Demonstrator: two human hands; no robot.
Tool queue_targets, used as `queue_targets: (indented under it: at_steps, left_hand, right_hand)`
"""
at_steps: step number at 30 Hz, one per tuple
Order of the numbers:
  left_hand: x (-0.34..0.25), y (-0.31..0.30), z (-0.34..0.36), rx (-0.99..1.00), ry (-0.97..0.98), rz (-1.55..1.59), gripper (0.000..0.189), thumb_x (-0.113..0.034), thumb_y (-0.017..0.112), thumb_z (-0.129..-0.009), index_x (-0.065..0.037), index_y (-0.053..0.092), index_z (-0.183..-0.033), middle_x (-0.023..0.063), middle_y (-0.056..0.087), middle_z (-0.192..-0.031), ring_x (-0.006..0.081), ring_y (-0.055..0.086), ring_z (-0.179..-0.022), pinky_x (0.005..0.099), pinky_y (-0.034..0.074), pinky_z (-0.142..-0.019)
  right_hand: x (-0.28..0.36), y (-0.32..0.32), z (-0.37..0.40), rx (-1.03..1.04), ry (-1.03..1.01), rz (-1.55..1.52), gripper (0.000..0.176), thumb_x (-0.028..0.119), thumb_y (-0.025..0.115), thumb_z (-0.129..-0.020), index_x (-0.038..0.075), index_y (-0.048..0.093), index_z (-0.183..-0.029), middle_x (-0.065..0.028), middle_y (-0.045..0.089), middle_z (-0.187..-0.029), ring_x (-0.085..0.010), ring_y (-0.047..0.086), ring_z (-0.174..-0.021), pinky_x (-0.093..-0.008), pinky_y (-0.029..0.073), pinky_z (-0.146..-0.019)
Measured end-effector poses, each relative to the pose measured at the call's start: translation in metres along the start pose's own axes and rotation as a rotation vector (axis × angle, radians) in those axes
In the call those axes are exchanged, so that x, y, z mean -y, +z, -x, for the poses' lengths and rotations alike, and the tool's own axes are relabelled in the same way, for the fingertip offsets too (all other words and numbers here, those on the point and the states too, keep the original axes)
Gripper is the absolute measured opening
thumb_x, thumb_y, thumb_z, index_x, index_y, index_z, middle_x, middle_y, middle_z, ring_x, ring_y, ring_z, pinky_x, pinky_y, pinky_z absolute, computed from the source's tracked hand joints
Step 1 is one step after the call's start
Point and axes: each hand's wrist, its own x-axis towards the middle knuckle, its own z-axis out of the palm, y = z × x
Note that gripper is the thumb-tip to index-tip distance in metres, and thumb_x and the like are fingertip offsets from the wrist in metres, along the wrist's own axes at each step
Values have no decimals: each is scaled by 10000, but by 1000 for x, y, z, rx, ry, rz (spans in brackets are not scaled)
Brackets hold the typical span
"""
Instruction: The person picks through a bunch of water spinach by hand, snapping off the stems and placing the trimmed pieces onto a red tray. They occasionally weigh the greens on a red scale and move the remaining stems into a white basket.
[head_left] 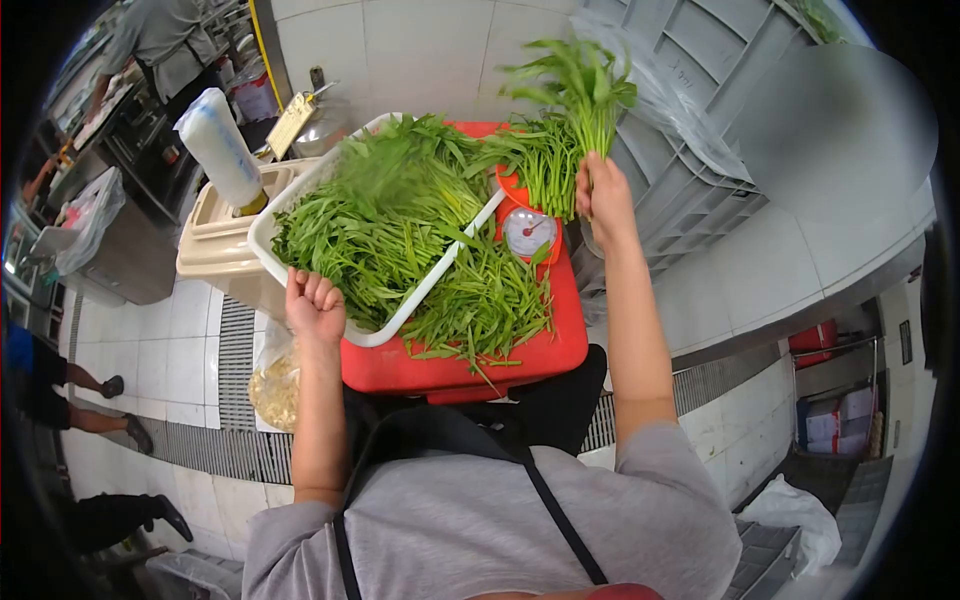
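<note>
My right hand (606,198) is closed around the stems of a bunch of leafy greens (592,100), held up with the leaves pointing away from me. Just left of it, more greens (548,170) lie above the dial of an orange kitchen scale (530,234). My left hand (316,305) is curled in a loose fist at the near left rim of a white tub (262,236); I see nothing in its fingers. Long-leaved greens (370,230) heap up in the tub, some blurred by motion. Beside its right rim lies a loose pile of cut greens (480,305).
A red lidded box (556,345) supports the tub and scale. At left, a beige bin (222,250) bears a plastic-wrapped roll (218,150). Grey crates (690,215) stand at right. A bag (276,392) sits on the floor; other people are at the left.
</note>
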Motion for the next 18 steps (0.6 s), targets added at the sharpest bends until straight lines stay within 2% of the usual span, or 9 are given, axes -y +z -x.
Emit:
queue_targets:
  at_steps: [1, 3, 5, 11, 13, 14, 16, 18]
  left_hand:
    - [2, -1, 2, 1, -3, 4, 279, -262, 413, -892, -108, 443, -660, -49, 223, -466, 65, 181, -372, 205, 160, -332]
    - [4, -3, 4, -21, -26, -5, 265, -256, 417, -890, -106, 454, -674, -51, 222, -466, 63, 181, -372, 202, 160, -330]
    - [1, -8, 6, -3, -38, 3, 262, -253, 419, -889, -107, 454, -675, -51, 224, -467, 63, 182, -372, 201, 161, -329]
    - [-3, -11, 5, -32, -11, -6, 252, -245, 424, -887, -107, 455, -678, -50, 235, -472, 60, 184, -371, 199, 161, -326]
    - [-3, -12, 3, -31, -7, 0, 252, -244, 424, -887, -106, 455, -678, -49, 238, -474, 60, 184, -372, 199, 161, -327]
    - [-2, -13, 4, -32, -13, 7, 251, -244, 423, -887, -106, 454, -679, -49, 239, -475, 60, 185, -373, 199, 162, -328]
    - [-1, -16, 6, -40, -21, 14, 250, -243, 423, -887, -106, 453, -680, -48, 240, -475, 60, 186, -373, 199, 163, -329]
    - [0, -16, 7, -44, -21, 2, 247, -241, 424, -886, -105, 452, -682, -47, 242, -477, 61, 189, -374, 199, 166, -331]
  right_hand:
    - [-10, -3, -21, -2, -3, 4, 242, 273, 422, -883, 91, 426, -723, 17, 389, -528, -82, 328, -376, -218, 253, -346]
    - [-41, -11, -49, -66, 373, 21, 242, 285, 427, -874, 93, 433, -728, 16, 396, -531, -85, 331, -382, -222, 259, -340]
    - [-58, -9, -52, -97, 576, 54, 227, 294, 446, -861, 104, 420, -739, 17, 391, -546, -72, 328, -390, -214, 249, -349]
    - [-57, -11, -59, -90, 586, 104, 259, 332, 473, -846, 78, 484, -801, -3, 445, -562, -80, 364, -381, -207, 295, -334]
    - [-48, -11, -57, 7, 589, 201, 329, 377, 462, -844, 68, 457, -956, -50, 532, -618, -91, 431, -407, -219, 367, -361]
    - [-43, -9, -54, 9, 590, 206, 329, 377, 462, -844, 68, 457, -956, -50, 532, -618, -91, 431, -407, -219, 367, -361]
    - [-33, -5, -42, 11, 532, 201, 456, 391, 464, -841, 36, 390, -1118, -112, 580, -681, -110, 498, -438, -221, 381, -353]
    - [-31, -4, -34, 24, 519, 195, 485, 389, 463, -842, 32, 365, -1156, -124, 585, -685, -120, 514, -441, -221, 382, -352]
